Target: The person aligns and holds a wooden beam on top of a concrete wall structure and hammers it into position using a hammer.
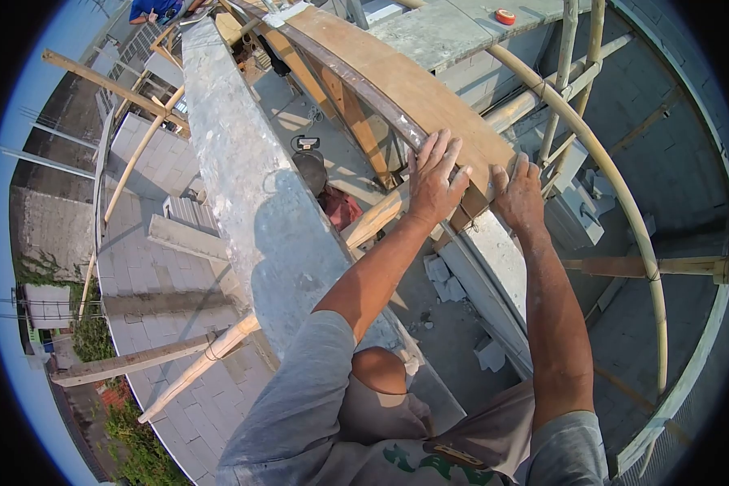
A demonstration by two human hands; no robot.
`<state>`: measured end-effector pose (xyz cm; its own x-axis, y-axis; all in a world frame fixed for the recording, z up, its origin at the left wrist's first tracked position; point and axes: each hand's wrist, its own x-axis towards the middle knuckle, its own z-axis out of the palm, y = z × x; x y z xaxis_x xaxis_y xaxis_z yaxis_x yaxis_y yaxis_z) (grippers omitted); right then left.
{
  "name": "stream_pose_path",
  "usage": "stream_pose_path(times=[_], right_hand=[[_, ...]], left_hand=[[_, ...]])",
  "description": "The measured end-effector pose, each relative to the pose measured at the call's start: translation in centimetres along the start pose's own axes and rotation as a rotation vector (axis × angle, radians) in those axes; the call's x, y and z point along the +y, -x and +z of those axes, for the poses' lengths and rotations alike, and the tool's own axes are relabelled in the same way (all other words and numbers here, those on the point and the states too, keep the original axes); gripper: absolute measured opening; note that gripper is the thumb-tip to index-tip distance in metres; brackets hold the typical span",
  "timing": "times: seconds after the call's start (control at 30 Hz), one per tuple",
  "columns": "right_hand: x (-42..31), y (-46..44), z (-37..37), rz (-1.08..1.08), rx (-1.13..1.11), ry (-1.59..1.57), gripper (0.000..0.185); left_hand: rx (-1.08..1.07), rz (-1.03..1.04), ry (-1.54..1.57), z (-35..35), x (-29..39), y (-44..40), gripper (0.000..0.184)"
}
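Head view: the near end of a long brown board (401,73) is covered by the fingers of the left hand (437,178) and right hand (518,202), loosely spread; whether the grip is pinched underneath cannot be told. Leftward, a concrete ledge (231,121) is seen; rightward, a curved pole (595,138); beyond, a round red item (505,16).

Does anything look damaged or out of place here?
Yes: pale, broken-looking chunks lie scattered on the floor below. They seem odd because they're jagged and strewn about, unlike the neat block wall at left.
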<state>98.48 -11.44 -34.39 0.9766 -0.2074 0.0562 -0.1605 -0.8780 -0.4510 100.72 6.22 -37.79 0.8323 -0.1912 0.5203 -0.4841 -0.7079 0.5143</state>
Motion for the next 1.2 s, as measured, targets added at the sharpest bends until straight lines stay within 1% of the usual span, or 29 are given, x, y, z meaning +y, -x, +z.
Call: stream_pose_path(times=[0.33,0.63,0.73,0.83,1.2], right_hand=[[0.30,-0.13,0.31,-0.008,0.017,0.010,0.069],[-0.20,0.05,-0.30,0.006,-0.013,-0.017,0.067],[0.10,-0.06,0.12,-0.008,0.014,-0.003,0.068],[0.03,-0.12,-0.08,0.000,-0.016,-0.009,0.069],[0.20,-0.21,0.17,0.001,-0.008,-0.001,0.071]], left_hand=[[-0.013,-0.017,-0.002,0.03,-0.01,0.03,0.054],[0.013,0.003,-0.012,0.05,-0.06,0.01,0.053],[0.018,0.008,-0.002,0.03,-0.01,0.00,0.053],[0.021,0.012,0.001,0.07,-0.10,0.03,0.053],[0.024,0.014,-0.008,0.06,-0.11,0.04,0.052]])
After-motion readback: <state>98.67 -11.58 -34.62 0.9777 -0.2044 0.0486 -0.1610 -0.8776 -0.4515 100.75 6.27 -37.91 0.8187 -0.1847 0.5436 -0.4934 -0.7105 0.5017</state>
